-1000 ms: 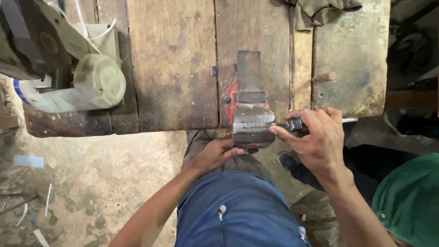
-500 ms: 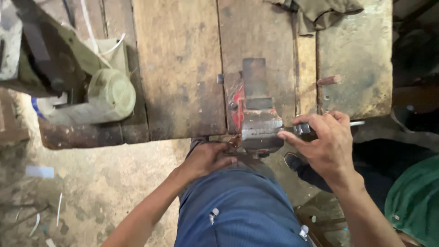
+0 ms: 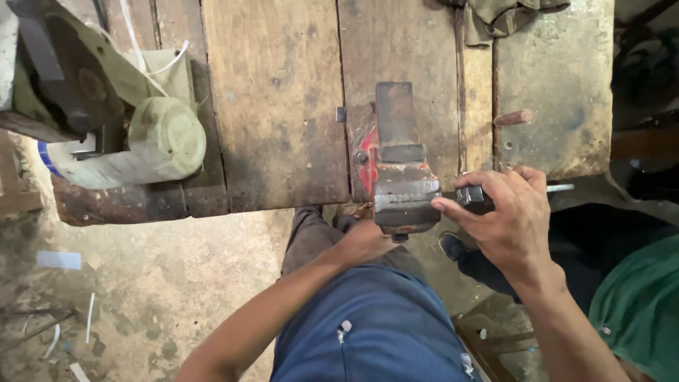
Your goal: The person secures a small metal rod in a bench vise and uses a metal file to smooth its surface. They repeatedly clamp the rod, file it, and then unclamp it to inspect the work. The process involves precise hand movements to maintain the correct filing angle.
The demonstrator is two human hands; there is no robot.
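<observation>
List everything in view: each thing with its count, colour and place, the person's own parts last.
Rusty grey metal bench vise: one, red patch on its side, bolted at the bench's near edge.
Worn wooden plank workbench: one, brown, across the top.
Pale green bench machine: one, far left on the bench.
Olive cloth: one, top edge of bench.
Rusty round peg: one, right part of bench.
Steel rod: one, grey, sticking out right of the vise.
Left hand: under the vise.
Right hand: gripping the rod beside the vise.

Bare bench [image 3: 276,106] left of vise [image 3: 399,170] gives passage; grinder [image 3: 106,134] blocks far left, rag [image 3: 509,14] top right.
</observation>
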